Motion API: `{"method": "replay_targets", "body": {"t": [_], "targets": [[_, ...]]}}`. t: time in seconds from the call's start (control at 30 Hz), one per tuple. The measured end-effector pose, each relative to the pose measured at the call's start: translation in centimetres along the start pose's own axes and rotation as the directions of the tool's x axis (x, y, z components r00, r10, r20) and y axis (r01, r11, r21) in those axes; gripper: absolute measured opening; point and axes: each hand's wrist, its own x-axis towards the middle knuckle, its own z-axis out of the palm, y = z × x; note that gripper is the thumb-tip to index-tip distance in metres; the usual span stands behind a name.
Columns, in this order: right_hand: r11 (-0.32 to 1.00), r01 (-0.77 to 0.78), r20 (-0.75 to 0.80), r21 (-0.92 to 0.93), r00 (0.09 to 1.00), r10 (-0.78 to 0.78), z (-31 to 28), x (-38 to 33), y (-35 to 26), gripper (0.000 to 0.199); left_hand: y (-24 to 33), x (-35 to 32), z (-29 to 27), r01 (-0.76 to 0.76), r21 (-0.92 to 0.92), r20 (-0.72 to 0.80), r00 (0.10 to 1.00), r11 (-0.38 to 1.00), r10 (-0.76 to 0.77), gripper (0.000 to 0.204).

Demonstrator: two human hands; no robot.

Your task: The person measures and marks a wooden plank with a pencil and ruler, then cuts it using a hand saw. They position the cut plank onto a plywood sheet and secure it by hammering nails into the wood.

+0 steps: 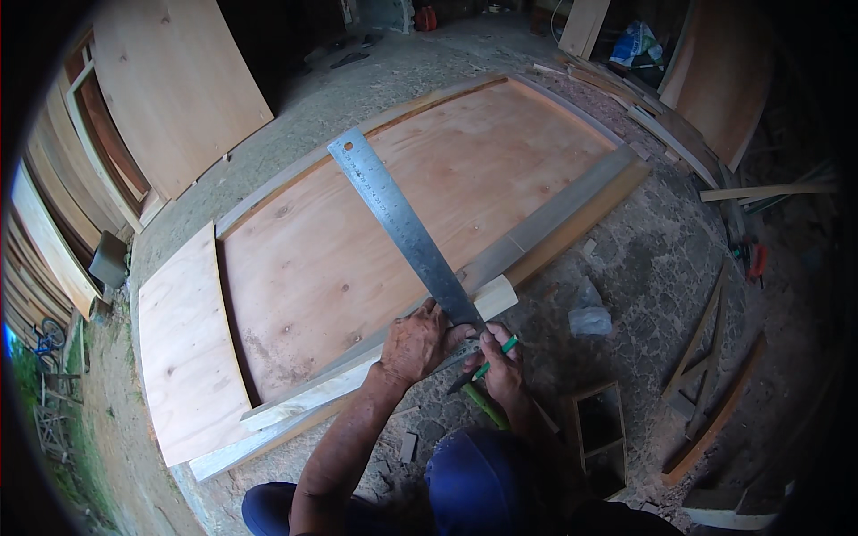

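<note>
A wide steel ruler (pixel 402 228), with a hole at its far end, slants over the wooden panel and across a pale wood strip (pixel 496 297). My left hand (pixel 416 344) presses on that strip and grips the ruler's near end, fingers curled. Whether a crosspiece makes it a square is hidden by the hands. Close beside it, my right hand (pixel 502 366) has a green pencil (pixel 481 371) between its fingers, the dark tip pointing down and left. Right-hand fingertips touch the ruler's near end. Below them shows another green stick-like thing (pixel 485 406).
The large framed plywood panel (pixel 357 241) lies before me, with a loose plywood sheet (pixel 192 344) at its left end. An open wooden box frame (pixel 601 429) stands right of my knees. A clear plastic bag (pixel 590 313) and wood offcuts (pixel 706 357) lie on the rough floor.
</note>
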Motion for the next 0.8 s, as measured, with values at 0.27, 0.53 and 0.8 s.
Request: {"method": "replay_targets", "body": {"t": [0.27, 0.53, 0.8], "targets": [[0.999, -0.019, -0.005, -0.031, 1.0, 0.019, 0.1, 0.1, -0.4, 0.034, 0.1, 0.0, -0.2, 0.007, 0.002, 0.002, 1.0, 1.0, -0.007, 0.062], [0.76, 0.332, 0.039, -0.558, 0.926, -0.376, -1.1, 1.5, -3.3, 0.059, -0.5, 0.5, -1.5, 0.034, -0.094, 0.002, 0.999, 0.995, -0.034, 0.056], [0.382, 0.731, 0.35, -0.566, 0.632, -0.691, 0.5, 1.6, -9.2, 0.021, -1.3, 0.4, -1.7, 0.038, -0.157, -0.011, 0.999, 0.987, -0.04, 0.054]]}}
